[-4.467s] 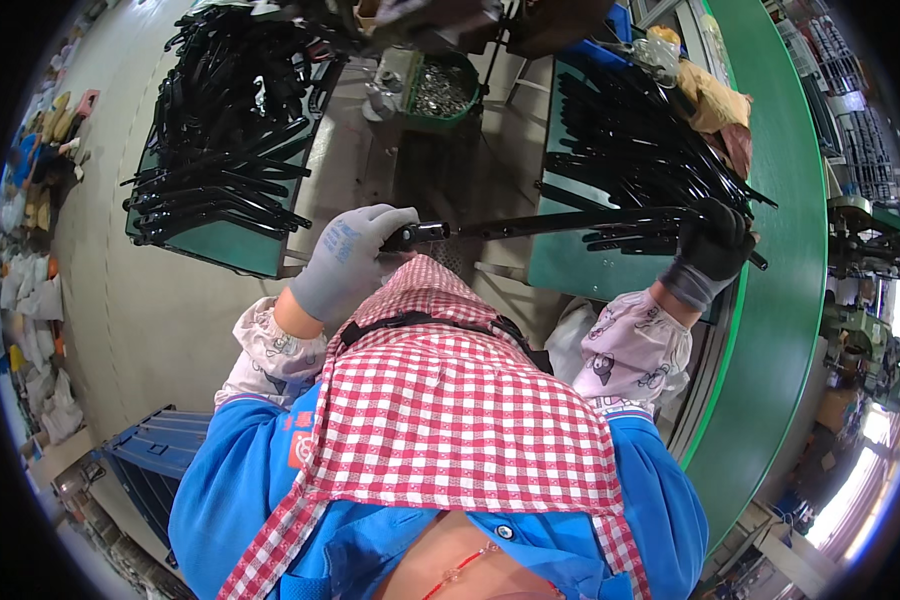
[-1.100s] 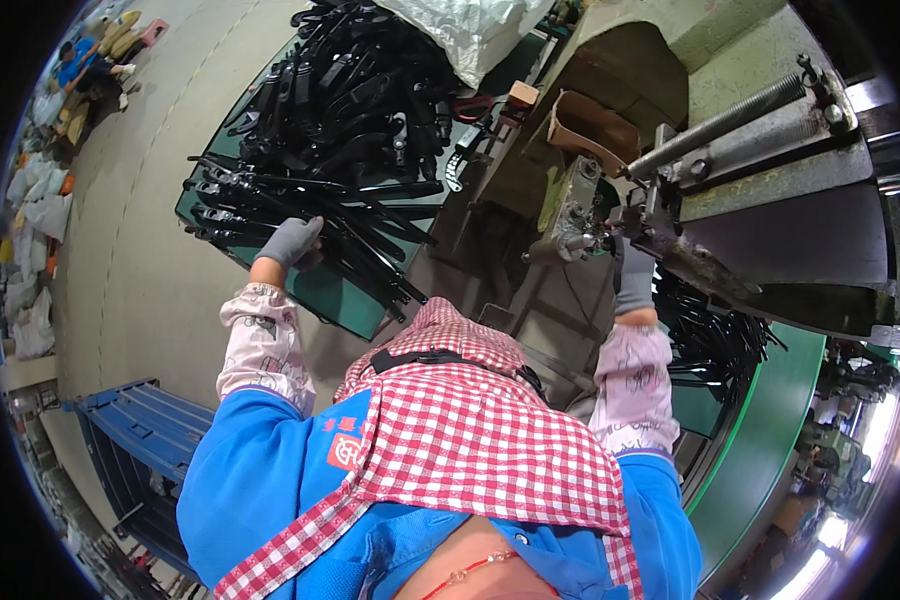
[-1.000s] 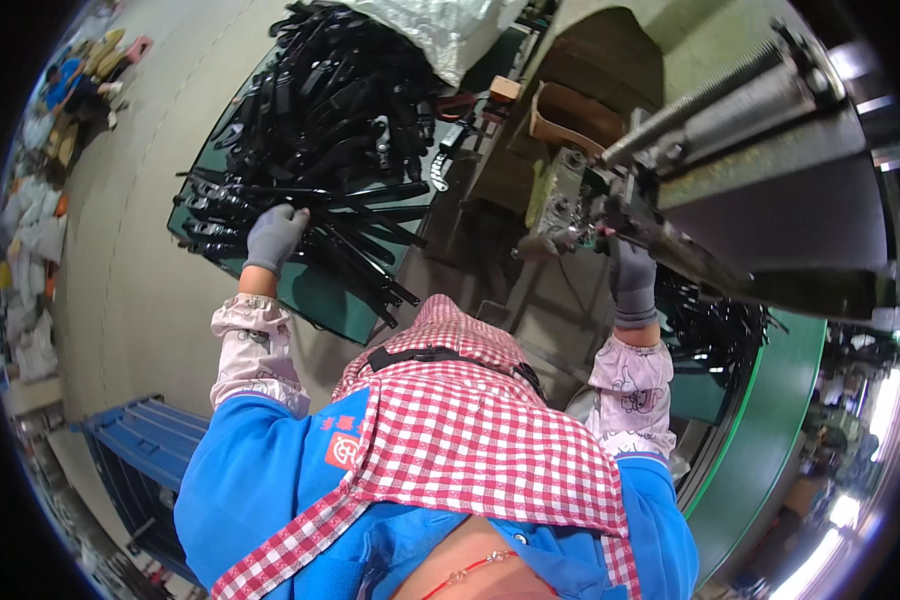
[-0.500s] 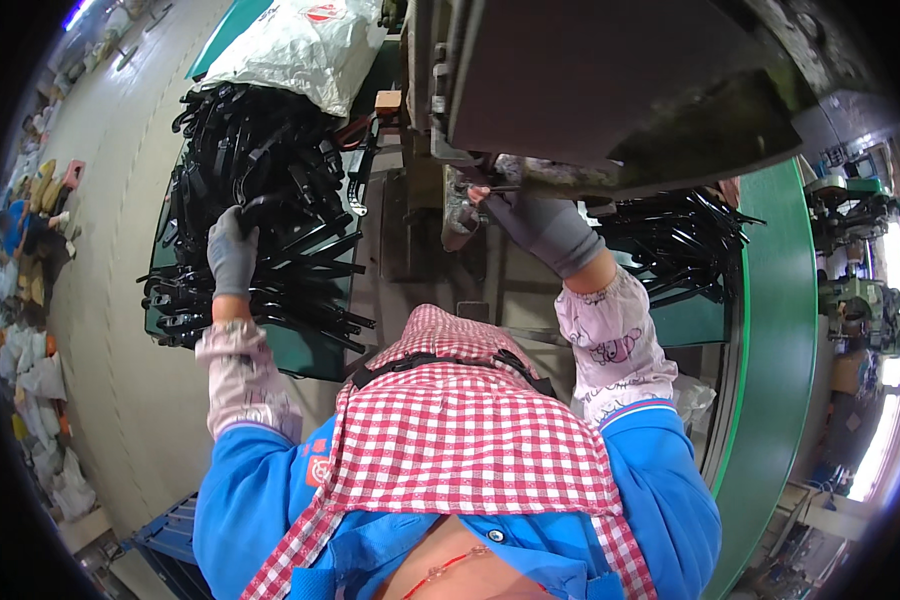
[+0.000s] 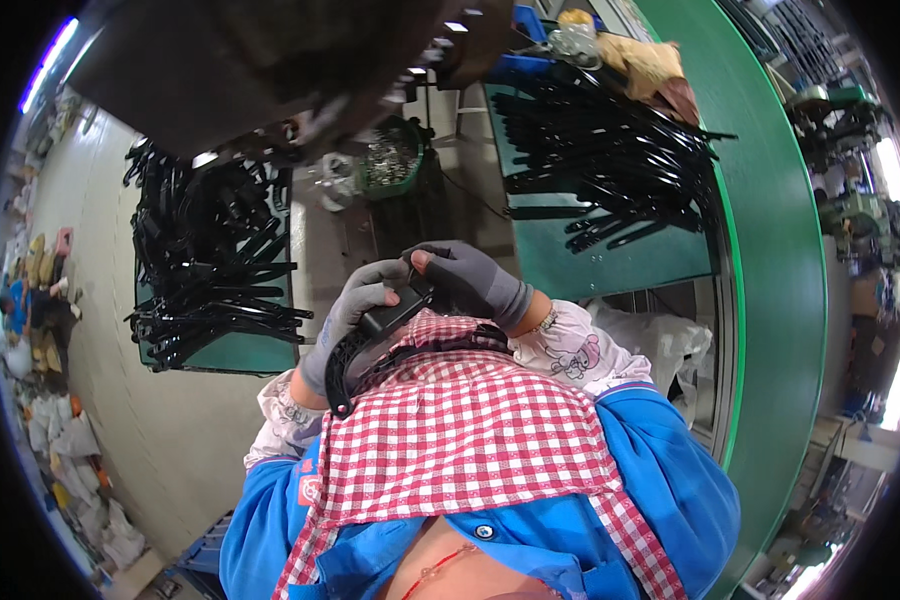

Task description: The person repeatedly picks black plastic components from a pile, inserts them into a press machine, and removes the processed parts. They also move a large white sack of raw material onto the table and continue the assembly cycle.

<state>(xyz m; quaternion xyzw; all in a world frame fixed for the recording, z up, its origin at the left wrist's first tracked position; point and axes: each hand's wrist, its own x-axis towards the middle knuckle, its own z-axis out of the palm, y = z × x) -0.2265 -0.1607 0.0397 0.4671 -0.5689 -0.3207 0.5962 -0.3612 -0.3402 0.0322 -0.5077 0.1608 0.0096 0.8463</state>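
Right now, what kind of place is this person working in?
Most likely a factory assembly bench. Heaps of long black plastic parts lie on green trays, and both gloved hands, left hand and right hand, hold one black part.

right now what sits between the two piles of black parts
In the head view, between the left pile and right pile stands a green basket of small metal pieces.

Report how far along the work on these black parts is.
Done, apparently: a heap of black parts on the right green table. In hand: the left hand and right hand grip one curved black part. Left: the pile on the left tray.
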